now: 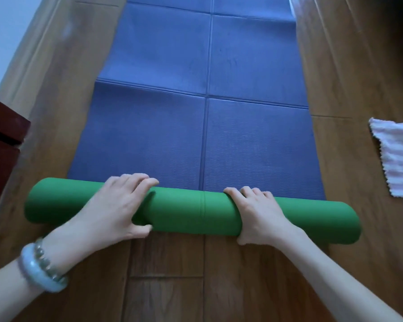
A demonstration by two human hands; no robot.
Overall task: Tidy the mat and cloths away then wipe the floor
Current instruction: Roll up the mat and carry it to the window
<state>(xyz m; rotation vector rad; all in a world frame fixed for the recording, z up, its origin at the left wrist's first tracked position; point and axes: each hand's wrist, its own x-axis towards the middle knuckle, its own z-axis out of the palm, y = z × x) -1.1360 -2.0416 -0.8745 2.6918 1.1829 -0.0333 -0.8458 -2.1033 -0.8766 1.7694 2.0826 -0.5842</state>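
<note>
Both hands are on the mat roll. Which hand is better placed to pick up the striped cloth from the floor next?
Right hand: the striped cloth lies right of the mat, on that hand's side. The left hand would cross over.

It looked like a room at home: wooden plank floor (172, 275), white wall (7, 31), dark wooden cabinet (2, 135).

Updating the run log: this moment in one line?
left hand grips green roll | right hand grips roll | mat part unrolled | striped cloth on floor, right of mat
</note>
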